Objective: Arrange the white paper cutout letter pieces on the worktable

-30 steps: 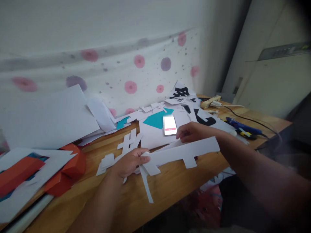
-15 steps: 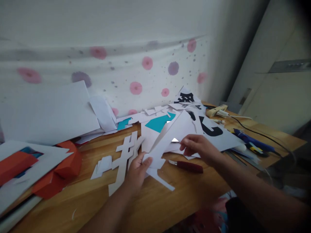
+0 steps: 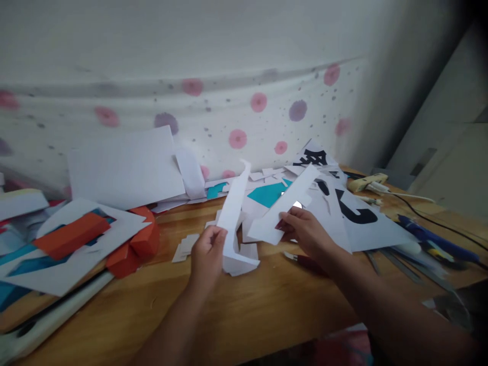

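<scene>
My left hand [image 3: 208,251] grips a long white cut paper strip [image 3: 233,208] that stands nearly upright over the wooden table [image 3: 244,310]. Its lower end curls onto the wood. My right hand [image 3: 305,231] holds a second white cut paper piece [image 3: 284,211], which slants up and to the right. Behind these pieces lies a teal paper shape [image 3: 267,194] on white sheets. A red-handled tool [image 3: 305,260] lies on the table under my right wrist, mostly hidden.
Orange paper boxes [image 3: 133,244] and layered sheets crowd the left side. A large white sheet [image 3: 125,168] leans against the dotted cloth backdrop. Paper with black shapes [image 3: 351,211], a glue gun [image 3: 368,182], blue pens [image 3: 434,235] and a cable lie at the right.
Both hands have lifted their paper pieces apart: the left strip has swung upright, the right piece has risen to a slant. The glowing phone seen a second ago is mostly covered. The camera has shifted left.
</scene>
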Demonstrator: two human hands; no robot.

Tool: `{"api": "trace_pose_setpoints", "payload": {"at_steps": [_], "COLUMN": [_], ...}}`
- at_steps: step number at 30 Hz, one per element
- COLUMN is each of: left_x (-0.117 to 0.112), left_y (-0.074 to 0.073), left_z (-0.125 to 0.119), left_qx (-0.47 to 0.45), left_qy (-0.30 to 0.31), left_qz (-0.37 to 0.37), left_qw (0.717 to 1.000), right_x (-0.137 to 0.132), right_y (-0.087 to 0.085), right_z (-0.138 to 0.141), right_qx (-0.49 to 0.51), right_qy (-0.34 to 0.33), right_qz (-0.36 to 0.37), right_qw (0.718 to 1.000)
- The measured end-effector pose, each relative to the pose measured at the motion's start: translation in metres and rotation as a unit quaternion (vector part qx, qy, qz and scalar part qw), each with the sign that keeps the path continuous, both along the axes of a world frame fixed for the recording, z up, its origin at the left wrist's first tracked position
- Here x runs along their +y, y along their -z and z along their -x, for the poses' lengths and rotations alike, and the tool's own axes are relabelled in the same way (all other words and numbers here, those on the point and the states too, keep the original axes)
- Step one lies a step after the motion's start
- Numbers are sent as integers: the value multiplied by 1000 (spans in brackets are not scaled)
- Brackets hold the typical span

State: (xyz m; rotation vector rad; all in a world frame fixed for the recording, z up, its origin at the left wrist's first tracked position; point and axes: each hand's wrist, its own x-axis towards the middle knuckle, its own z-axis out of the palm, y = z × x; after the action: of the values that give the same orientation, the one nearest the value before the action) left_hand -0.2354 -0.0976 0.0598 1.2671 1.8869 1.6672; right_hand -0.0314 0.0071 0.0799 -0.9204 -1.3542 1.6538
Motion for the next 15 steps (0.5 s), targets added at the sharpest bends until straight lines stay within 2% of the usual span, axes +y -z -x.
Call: {"api": "trace_pose_setpoints", "payload": {"at_steps": [4,7,9,12,15], "left_x": [-21,-32,-34,-34,-32], "left_y": [14,26,30,31,33], "left_z": [37,50,52,50,41], "left_qx": [-85,-168,-202,-231,-230], "left_qy": [-51,-68,-71,-56,-35], "left_qz": [21,-53,-103,-128,-113], "left_qw": [995,982,971,963,966], "right_x": [3,0,0,4,-5], "right_y": [6,15,21,25,21], "right_z": [2,20,39,62,71], "right_qx": [-67,-120,-171,-251,-283], "right_qy": [-52,-120,-142,-105,-8], "right_qz": [-19,-21,-54,-124,-219], "right_qw": [996,985,973,954,934]}}
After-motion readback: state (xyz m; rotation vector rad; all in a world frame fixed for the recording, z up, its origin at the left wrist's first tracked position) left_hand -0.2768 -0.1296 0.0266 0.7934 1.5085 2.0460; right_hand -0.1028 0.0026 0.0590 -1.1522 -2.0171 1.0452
